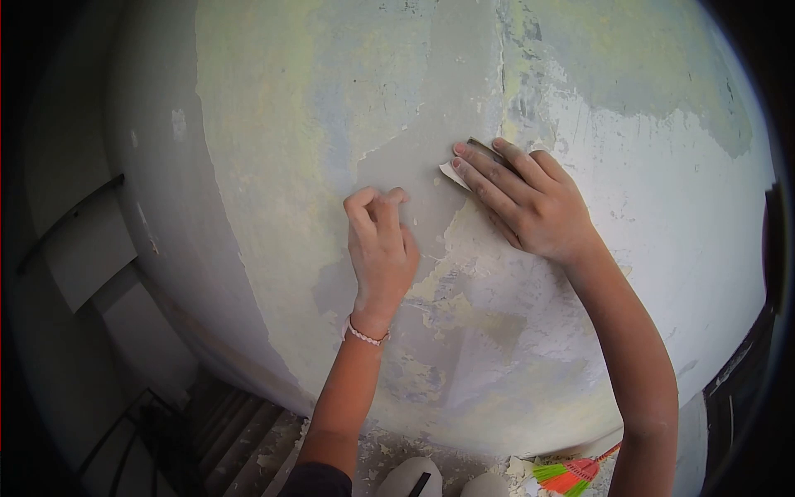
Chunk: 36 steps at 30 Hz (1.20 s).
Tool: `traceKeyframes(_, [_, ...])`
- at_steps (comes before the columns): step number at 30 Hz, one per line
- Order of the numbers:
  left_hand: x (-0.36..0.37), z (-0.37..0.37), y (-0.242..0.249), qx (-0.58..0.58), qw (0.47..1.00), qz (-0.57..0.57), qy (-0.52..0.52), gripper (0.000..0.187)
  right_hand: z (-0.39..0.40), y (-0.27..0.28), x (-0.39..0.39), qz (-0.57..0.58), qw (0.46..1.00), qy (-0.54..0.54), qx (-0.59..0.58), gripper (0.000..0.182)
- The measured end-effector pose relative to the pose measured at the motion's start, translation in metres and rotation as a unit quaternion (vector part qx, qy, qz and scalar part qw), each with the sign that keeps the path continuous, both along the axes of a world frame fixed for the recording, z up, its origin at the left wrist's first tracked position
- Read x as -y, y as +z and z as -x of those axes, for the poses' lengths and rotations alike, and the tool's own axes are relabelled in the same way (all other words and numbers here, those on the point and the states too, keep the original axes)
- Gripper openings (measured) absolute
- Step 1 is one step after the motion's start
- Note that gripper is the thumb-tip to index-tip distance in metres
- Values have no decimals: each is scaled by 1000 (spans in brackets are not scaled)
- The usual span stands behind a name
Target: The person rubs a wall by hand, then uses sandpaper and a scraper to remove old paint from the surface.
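Observation:
My right hand [526, 199] presses a small dark-edged scraper or folded sheet [472, 157] against the wall, its fingers laid over it. A pale flap shows at the tool's left end. To the left, my left hand [381, 224] is held at the wall with its fingers curled; whether anything is inside them is hidden. A braided bracelet [366, 333] circles the left wrist. The wall [265, 166] has patches of grey, yellow-green and white, with peeling paint edges around and below both hands.
Paint flakes litter the floor [389, 451] at the bottom, near two light shoes [406, 479]. A red and green broom [571, 475] lies at the lower right. Stairs [240, 443] and a dark railing [132, 422] are at the lower left. A dark frame stands at the right edge.

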State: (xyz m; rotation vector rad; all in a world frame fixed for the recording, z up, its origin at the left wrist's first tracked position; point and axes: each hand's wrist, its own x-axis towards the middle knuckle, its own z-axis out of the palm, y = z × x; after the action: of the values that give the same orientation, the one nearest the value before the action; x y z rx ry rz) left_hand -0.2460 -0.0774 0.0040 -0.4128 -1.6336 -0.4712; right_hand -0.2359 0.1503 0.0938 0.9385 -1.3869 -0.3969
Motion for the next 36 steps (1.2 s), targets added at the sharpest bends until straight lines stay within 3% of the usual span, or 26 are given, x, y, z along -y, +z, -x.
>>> traceKeyframes(3, [16, 10, -2, -17, 995, -97, -35, 42, 0, 0, 0, -1, 1000, 6, -1, 47])
traceKeyframes(6, [23, -4, -2, 58, 973, -172, -143, 40, 0, 0, -1, 1, 1000, 8, 2, 47])
traceKeyframes(12, [12, -6, 4, 2, 997, -16, -80, 45, 0, 0, 0, 3, 1000, 14, 7, 46])
traceKeyframes(24, [1, 1, 0, 8, 996, -49, -72, 49, -1, -1, 0, 7, 1000, 9, 2, 46])
traceKeyframes(30, [-10, 1, 0, 2, 993, -84, -80, 36, 0, -4, -2, 18, 999, -12, 30, 52])
traceKeyframes(33, [2, 7, -13, -9, 980, -175, -97, 31, 3, -5, -2, 18, 1000, -10, 23, 52])
traceKeyframes(36, [-2, -4, -27, -50, 989, -133, -35, 29, 2, -2, -2, 8, 1000, 19, 2, 45])
